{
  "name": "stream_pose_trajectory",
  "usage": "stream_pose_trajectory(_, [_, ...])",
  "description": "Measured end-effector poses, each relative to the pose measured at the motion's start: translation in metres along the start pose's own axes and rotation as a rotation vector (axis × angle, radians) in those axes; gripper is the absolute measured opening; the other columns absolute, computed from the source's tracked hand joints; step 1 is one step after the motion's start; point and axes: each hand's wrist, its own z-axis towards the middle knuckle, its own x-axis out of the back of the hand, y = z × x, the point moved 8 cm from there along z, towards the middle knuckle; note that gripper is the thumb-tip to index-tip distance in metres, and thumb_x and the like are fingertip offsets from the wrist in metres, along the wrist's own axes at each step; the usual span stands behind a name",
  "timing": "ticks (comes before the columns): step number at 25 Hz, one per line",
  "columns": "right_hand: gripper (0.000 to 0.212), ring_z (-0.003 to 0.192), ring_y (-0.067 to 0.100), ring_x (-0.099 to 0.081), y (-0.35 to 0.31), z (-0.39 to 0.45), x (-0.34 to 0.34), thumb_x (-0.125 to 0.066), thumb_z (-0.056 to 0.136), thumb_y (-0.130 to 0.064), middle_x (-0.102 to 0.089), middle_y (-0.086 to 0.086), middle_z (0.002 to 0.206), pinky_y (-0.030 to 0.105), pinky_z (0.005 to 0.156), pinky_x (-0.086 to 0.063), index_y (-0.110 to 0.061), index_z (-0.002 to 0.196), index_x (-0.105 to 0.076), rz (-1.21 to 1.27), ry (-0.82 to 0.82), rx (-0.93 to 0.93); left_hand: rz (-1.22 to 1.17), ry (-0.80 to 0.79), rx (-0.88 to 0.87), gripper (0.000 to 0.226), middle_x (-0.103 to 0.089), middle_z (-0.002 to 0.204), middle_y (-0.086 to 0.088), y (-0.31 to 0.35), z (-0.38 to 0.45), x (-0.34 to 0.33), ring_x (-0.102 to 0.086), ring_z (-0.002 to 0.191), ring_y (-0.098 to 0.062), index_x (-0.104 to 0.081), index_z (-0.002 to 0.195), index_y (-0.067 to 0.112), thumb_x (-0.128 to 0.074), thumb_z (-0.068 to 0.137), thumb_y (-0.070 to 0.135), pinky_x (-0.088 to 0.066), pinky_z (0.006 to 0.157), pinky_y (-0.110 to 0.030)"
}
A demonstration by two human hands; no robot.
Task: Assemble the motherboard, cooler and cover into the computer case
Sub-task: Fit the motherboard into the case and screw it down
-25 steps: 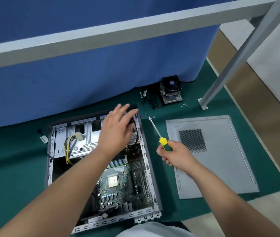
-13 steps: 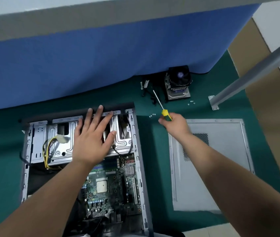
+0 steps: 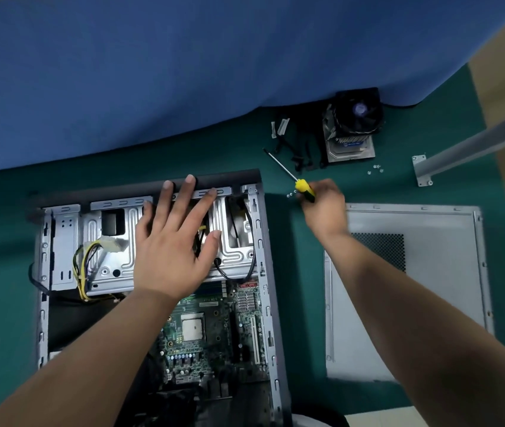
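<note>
A second ago our left hand (image 3: pixel 172 248) hovered above the open computer case (image 3: pixel 263 272); now it lies flat, fingers spread, on the metal drive bay (image 3: pixel 106 241), fingertips at the far rim. Our right hand (image 3: pixel 325 208) has carried the screwdriver (image 3: pixel 294 177) away from us, down beside the small screws (image 3: pixel 291 194) on the green mat (image 3: pixel 291 241).

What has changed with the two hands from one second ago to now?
The left hand went forward and came down flat on the drive cage in the case. The right hand carried the screwdriver forward to the loose screws on the mat. Its grip stayed the same; the cover and cooler did not move.
</note>
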Motion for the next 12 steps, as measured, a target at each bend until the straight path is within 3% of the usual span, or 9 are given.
stream_pose_trajectory(4, [0.017, 0.084, 0.033, -0.061, 0.001, -0.024, 0.018, -0.068, 0.096, -0.024, -0.068, 0.015, 0.094, 0.031, 0.068, -0.037, -0.009, 0.103, -0.073, 0.151, 0.06, -0.057, -0.005, 0.006, -0.009, 0.059, -0.009, 0.171, 0.015, 0.001, 0.001, 0.001, -0.002, 0.159, -0.015, -0.028, 0.158, 0.044, -0.036, 0.101, 0.054, -0.007, 0.123, -0.044])
stream_pose_trajectory(6, [0.009, 0.071, 0.026, -0.06, 0.003, -0.048, 0.029, -0.068, 0.094, -0.025, -0.069, 0.005, 0.08, 0.033, 0.064, -0.042, -0.017, 0.096, -0.072, 0.299, 0.045, -0.154, -0.007, 0.011, -0.012, 0.059, -0.009, 0.171, 0.016, 0.001, 0.001, 0.001, -0.001, 0.159, -0.015, -0.028, 0.157, 0.045, -0.036, 0.1, 0.056, -0.006, 0.123, -0.043])
stream_pose_trajectory(9, [0.008, 0.076, 0.022, -0.069, -0.009, -0.093, 0.044, -0.069, 0.092, -0.02, -0.073, -0.003, 0.078, 0.035, 0.068, -0.053, -0.024, 0.085, -0.07, 0.645, -0.009, -0.271, -0.047, -0.015, 0.002, 0.06, -0.009, 0.17, 0.018, 0.001, 0.0, 0.004, 0.001, 0.158, -0.011, -0.03, 0.157, 0.045, -0.035, 0.099, 0.061, -0.007, 0.124, -0.045])
stream_pose_trajectory(12, [0.006, 0.071, 0.007, -0.068, -0.041, -0.14, 0.06, -0.071, 0.091, -0.015, -0.076, -0.006, 0.081, 0.022, 0.06, -0.051, -0.02, 0.087, -0.073, 0.856, -0.031, -0.281, -0.197, -0.067, 0.001, 0.058, -0.012, 0.169, 0.019, 0.0, -0.004, 0.012, 0.003, 0.157, -0.008, -0.038, 0.153, 0.044, -0.031, 0.1, 0.065, -0.004, 0.126, -0.044])
